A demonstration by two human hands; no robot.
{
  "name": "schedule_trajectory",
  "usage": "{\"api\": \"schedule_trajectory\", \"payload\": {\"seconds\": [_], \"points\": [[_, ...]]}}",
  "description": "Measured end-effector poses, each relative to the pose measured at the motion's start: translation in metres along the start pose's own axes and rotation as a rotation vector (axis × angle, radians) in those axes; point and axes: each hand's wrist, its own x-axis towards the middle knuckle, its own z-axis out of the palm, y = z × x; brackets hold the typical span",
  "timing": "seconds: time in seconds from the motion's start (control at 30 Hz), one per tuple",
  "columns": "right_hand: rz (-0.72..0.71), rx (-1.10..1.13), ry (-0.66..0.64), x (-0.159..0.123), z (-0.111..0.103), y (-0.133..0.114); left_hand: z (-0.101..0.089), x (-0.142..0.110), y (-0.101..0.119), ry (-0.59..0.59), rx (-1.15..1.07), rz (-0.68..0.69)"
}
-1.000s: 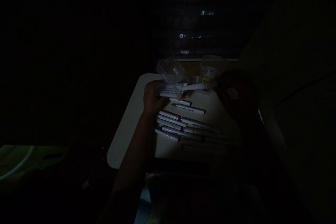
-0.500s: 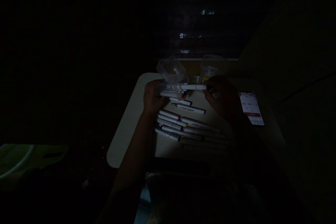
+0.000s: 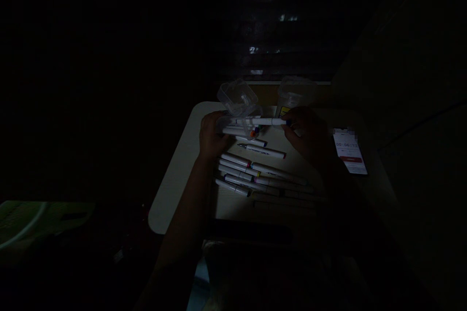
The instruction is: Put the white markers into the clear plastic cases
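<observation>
The scene is very dark. My left hand (image 3: 210, 137) grips a clear plastic case (image 3: 237, 126) lying on its side, with several marker ends showing at its mouth. My right hand (image 3: 308, 138) is closed on a white marker (image 3: 261, 121), held level with its far end at the case's mouth. Several white markers (image 3: 255, 175) with coloured bands lie in rows on the pale table (image 3: 175, 180) just below both hands.
A clear lid or box (image 3: 237, 95) stands behind the case. A clear tub with a yellow label (image 3: 292, 95) sits at the back. A phone with a lit screen (image 3: 350, 151) lies right of my right hand. The table's left and near edges drop into darkness.
My right hand has moved left and down with the marker, bringing it level at the case's mouth. The phone has come into sight. My left hand has stayed on the case.
</observation>
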Motion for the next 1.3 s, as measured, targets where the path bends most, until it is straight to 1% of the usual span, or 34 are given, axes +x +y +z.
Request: {"api": "schedule_trajectory", "payload": {"seconds": [0.1, 0.17, 0.3, 0.43, 0.53, 0.7, 1.1, 1.2, 1.3], "points": [[0.029, 0.011, -0.035, 0.0001, 0.0002, 0.0006, -0.0009, -0.0001, 0.0008, -0.006, 0.001, 0.011], [0.035, 0.005, -0.034, 0.0002, 0.0007, 0.0007, -0.0014, -0.0002, 0.0016, -0.008, 0.005, 0.012], [-0.006, -0.028, 0.000, 0.0002, 0.0026, 0.0022, -0.0006, -0.0004, 0.0004, 0.007, 0.023, 0.025], [-0.026, 0.018, -0.008, 0.0002, 0.0033, 0.0031, 0.0008, -0.0005, -0.0013, 0.035, 0.026, 0.066], [-0.005, 0.009, -0.028, 0.0005, 0.0025, 0.0017, 0.0002, -0.0001, 0.0006, 0.035, 0.037, 0.051], [0.058, 0.008, -0.065, 0.0005, 0.0024, 0.0008, -0.0021, 0.0012, 0.0048, -0.011, 0.069, 0.009], [0.060, 0.050, -0.035, 0.0000, 0.0011, 0.0024, -0.0003, -0.0003, 0.0016, 0.001, 0.041, 0.001], [0.106, 0.061, -0.072, 0.0009, -0.0004, 0.0012, -0.0005, 0.0003, 0.0025, 0.007, 0.035, 0.017], [0.159, 0.028, -0.146, 0.0012, -0.0032, 0.0001, -0.0009, 0.0011, 0.0036, 0.012, 0.009, 0.044]]}}
